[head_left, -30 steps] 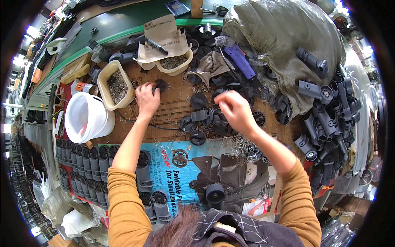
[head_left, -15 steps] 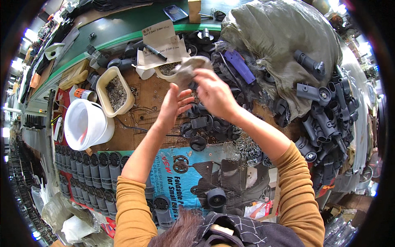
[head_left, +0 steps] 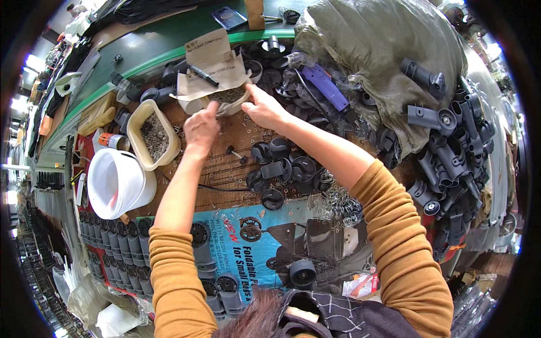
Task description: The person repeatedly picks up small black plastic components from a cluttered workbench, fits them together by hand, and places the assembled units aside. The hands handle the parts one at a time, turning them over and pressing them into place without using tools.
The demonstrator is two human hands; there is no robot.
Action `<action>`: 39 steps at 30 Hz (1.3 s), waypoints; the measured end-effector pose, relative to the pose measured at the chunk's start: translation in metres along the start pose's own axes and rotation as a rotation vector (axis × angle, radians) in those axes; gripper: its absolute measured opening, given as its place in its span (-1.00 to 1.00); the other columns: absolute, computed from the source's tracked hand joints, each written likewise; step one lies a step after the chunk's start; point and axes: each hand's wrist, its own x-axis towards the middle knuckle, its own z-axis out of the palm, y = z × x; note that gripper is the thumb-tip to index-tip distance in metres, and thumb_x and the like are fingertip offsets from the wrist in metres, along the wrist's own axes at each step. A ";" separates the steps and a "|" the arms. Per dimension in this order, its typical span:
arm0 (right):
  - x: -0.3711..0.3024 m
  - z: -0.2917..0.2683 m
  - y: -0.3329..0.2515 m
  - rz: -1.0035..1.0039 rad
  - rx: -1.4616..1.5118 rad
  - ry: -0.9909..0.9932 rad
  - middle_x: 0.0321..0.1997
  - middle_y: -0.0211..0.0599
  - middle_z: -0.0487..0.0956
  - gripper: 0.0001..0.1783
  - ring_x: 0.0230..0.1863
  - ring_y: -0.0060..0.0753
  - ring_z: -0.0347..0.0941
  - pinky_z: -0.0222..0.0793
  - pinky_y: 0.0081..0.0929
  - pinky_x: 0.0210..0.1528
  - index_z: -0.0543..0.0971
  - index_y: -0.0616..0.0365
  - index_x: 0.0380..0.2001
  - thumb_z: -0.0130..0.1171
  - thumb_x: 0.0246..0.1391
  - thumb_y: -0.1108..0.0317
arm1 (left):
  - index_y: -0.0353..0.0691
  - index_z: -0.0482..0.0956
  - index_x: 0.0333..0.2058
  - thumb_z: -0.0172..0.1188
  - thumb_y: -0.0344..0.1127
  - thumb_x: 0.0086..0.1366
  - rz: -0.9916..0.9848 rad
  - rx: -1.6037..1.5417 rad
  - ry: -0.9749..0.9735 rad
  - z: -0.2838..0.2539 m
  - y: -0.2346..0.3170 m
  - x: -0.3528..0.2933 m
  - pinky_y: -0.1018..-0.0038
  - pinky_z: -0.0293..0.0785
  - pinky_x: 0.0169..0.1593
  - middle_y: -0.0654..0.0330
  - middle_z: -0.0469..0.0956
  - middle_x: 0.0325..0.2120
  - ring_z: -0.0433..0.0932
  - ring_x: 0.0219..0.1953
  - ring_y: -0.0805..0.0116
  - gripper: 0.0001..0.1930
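Observation:
Both my hands are over the far middle of the bench, at a cream tub [head_left: 243,90] of small metal parts. Between them a crumpled greyish, translucent bag [head_left: 230,108] lies against the tub's near side. My left hand [head_left: 202,128] is closed, its curled fingertips at the bag's left end. My right hand [head_left: 264,107] pinches at the bag's right end, beside the tub's rim; its fingertips are partly hidden. Cardboard with handwriting [head_left: 211,70] covers part of the tub, and a black marker [head_left: 203,75] rests on it. A black-headed bolt [head_left: 236,154] lies nearer me.
At left stand a second cream tub [head_left: 134,132] of metal parts and a white bucket [head_left: 135,183]. Black caster parts [head_left: 303,168] and metal rings [head_left: 344,209] lie right of centre. A large grey sack [head_left: 389,50] and piled grey plastic fittings [head_left: 451,158] fill the right.
My right hand has lowered the greyish bag from above the tub to its near side. My left hand has moved left and closed. The black-headed bolt has come into view.

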 end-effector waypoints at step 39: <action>0.089 -0.039 0.018 -0.283 -0.682 0.066 -0.25 -0.03 0.60 -0.79 -0.15 -0.01 0.53 0.42 -0.20 -0.03 0.61 0.17 -0.38 0.05 -0.01 0.32 | -0.20 0.50 -0.08 0.38 -0.31 -0.01 -0.133 -0.638 -0.335 -0.064 0.011 -0.074 0.26 0.46 -0.08 0.08 0.56 -0.24 0.55 -0.18 0.10 -0.54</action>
